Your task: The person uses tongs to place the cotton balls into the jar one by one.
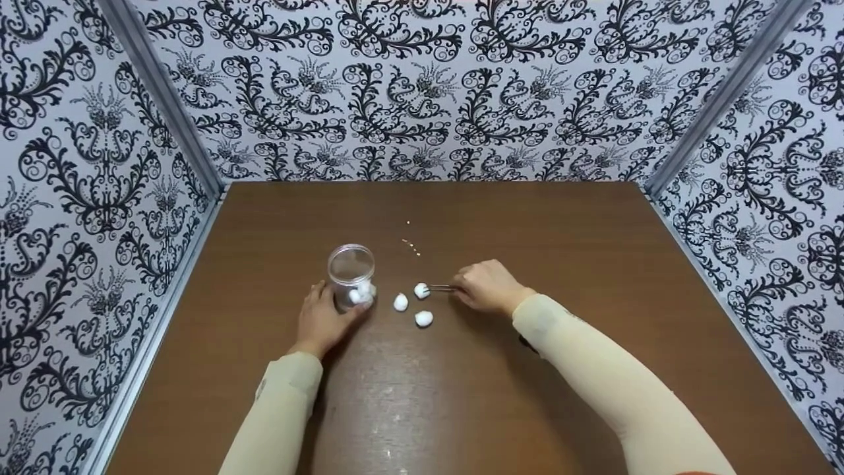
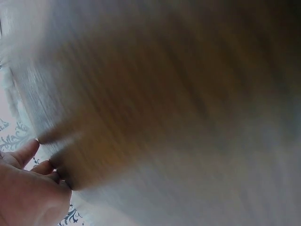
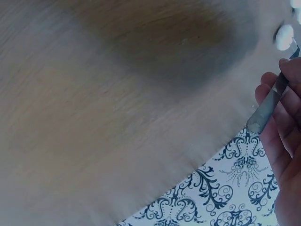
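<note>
My left hand (image 1: 323, 323) holds a clear plastic jar (image 1: 351, 265) low down, fingers on its left side and thumb across its front. Several white cotton balls (image 1: 362, 292) show through its wall. In the left wrist view only part of the left hand (image 2: 35, 188) appears, at the lower left; the jar is out of that frame. With my right hand (image 1: 491, 287) I grip metal tweezers (image 3: 265, 110), whose tips point left and meet a cotton ball (image 1: 421, 290) on the table. Two more, a nearer cotton ball (image 1: 424, 318) and a left one (image 1: 400, 302), lie between the hands.
Several small pale bits (image 1: 411, 246) lie on the brown wooden table (image 1: 541, 224) beyond the cotton balls. Patterned black-and-white walls (image 1: 422, 86) enclose the table at the back and both sides, with grey metal strips (image 1: 165, 99) at the corners.
</note>
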`<state>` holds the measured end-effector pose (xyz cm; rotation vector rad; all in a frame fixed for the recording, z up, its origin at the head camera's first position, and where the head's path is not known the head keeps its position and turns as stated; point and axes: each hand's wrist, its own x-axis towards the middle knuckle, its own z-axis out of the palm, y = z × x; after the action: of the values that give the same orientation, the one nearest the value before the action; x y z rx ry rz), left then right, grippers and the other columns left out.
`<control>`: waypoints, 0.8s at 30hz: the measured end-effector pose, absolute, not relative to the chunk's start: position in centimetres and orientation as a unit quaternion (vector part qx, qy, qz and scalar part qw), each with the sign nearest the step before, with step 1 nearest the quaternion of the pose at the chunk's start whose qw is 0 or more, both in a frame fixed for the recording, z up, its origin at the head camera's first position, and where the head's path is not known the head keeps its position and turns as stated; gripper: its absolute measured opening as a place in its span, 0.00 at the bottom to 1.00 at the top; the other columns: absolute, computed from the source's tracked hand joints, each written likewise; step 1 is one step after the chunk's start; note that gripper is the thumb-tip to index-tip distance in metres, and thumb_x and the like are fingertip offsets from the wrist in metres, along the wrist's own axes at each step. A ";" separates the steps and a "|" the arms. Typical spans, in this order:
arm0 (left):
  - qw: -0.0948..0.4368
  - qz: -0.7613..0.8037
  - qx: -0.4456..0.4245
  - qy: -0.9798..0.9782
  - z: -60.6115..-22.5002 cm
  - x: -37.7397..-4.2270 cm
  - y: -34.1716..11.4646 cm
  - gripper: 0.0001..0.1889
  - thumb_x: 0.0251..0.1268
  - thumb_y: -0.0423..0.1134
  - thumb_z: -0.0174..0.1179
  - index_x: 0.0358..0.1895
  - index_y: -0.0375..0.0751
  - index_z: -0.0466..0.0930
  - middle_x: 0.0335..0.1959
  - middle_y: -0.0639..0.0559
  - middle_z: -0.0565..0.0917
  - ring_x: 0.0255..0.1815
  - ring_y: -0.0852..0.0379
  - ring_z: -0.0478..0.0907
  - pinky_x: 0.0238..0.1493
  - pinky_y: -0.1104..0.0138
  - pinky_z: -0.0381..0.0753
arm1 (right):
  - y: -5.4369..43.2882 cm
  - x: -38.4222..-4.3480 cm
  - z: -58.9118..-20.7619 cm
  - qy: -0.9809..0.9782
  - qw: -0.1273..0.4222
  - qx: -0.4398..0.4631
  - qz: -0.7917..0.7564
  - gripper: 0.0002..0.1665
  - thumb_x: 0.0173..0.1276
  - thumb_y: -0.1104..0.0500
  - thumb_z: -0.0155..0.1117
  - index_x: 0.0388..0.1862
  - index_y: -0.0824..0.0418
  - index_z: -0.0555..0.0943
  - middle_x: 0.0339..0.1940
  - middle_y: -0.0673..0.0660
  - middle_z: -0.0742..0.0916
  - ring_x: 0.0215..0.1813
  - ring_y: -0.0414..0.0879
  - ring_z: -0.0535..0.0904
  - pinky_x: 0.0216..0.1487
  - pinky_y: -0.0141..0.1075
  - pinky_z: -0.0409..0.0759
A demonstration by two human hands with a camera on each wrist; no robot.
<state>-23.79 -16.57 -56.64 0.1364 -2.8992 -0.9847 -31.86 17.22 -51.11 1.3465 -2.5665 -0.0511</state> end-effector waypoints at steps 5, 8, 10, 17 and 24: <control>0.048 -0.317 0.043 -0.946 -56.7 -23.8 -16.5 0.47 0.58 0.64 0.66 0.68 0.26 0.68 0.73 0.28 0.60 0.75 0.30 0.52 0.73 0.43 0.51 | 17.2 -31.8 -51.5 -0.879 0.117 0.463 -0.009 0.09 0.64 0.54 0.70 0.27 0.55 0.82 0.23 0.49 0.83 0.23 0.47 0.79 0.24 0.47 0.78; 0.052 -0.319 0.043 -0.945 -56.7 -23.9 -16.5 0.47 0.58 0.63 0.66 0.68 0.25 0.68 0.73 0.28 0.61 0.75 0.30 0.53 0.73 0.43 0.52 | 17.1 -31.8 -51.5 -0.879 0.115 0.462 -0.002 0.09 0.64 0.55 0.70 0.27 0.55 0.82 0.24 0.49 0.83 0.23 0.47 0.79 0.24 0.48 0.78; 0.052 -0.318 0.043 -0.946 -56.7 -23.9 -16.5 0.47 0.58 0.63 0.66 0.68 0.25 0.68 0.73 0.28 0.61 0.75 0.30 0.53 0.73 0.44 0.52 | 17.1 -31.8 -51.6 -0.879 0.114 0.462 -0.001 0.09 0.64 0.55 0.70 0.27 0.55 0.82 0.24 0.50 0.83 0.24 0.48 0.79 0.24 0.48 0.78; 0.055 -0.324 0.045 -0.943 -56.8 -23.9 -16.6 0.48 0.58 0.64 0.66 0.68 0.24 0.67 0.73 0.28 0.61 0.75 0.30 0.53 0.73 0.44 0.52 | 17.0 -31.8 -51.7 -0.881 0.102 0.461 0.000 0.07 0.64 0.56 0.69 0.29 0.55 0.83 0.26 0.50 0.84 0.26 0.49 0.81 0.26 0.49 0.78; 0.051 -0.324 0.041 -0.944 -57.1 -24.0 -16.7 0.50 0.58 0.65 0.66 0.68 0.24 0.66 0.73 0.27 0.61 0.75 0.29 0.52 0.73 0.43 0.52 | 16.9 -31.9 -52.1 -0.876 0.122 0.467 -0.005 0.07 0.63 0.56 0.70 0.26 0.55 0.82 0.23 0.49 0.83 0.23 0.47 0.79 0.23 0.46 0.77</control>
<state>-24.02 -16.66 -57.11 0.1238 -2.8723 -0.9847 -31.87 16.92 -52.13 1.3633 -2.5568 -0.0142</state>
